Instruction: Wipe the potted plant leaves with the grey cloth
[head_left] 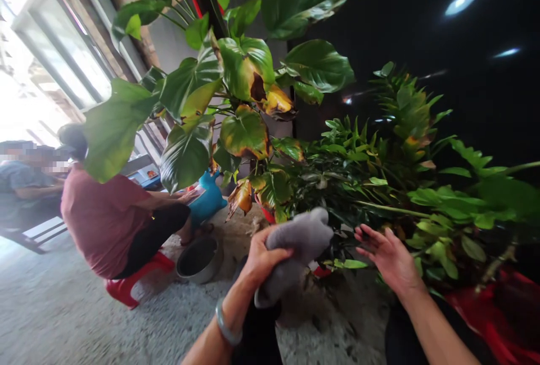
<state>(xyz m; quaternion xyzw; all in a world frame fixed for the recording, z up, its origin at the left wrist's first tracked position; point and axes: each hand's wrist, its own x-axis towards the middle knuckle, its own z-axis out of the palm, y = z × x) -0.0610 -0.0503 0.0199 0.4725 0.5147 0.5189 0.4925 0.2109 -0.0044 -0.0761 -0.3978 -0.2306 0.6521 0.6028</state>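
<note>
My left hand (264, 255) grips a bunched grey cloth (300, 235), which sticks up above the fingers and hangs down below the palm. My right hand (392, 258) is held off to the right with its fingers apart and nothing in it. A gap lies between this hand and the cloth. Just beyond both hands grow leafy plants; the tall one has big green leaves (247, 129), several with yellow and brown edges. Dense low foliage (350, 162) stands behind my right hand.
At left a person in a pink shirt (101, 219) sits on a red stool (126, 283), beside a grey basin (198, 261) and a blue object (208, 202). Further left, other people sit on a bench. Red wrapping (493, 314) lies at lower right. A dark glossy wall (400, 10) rises behind.
</note>
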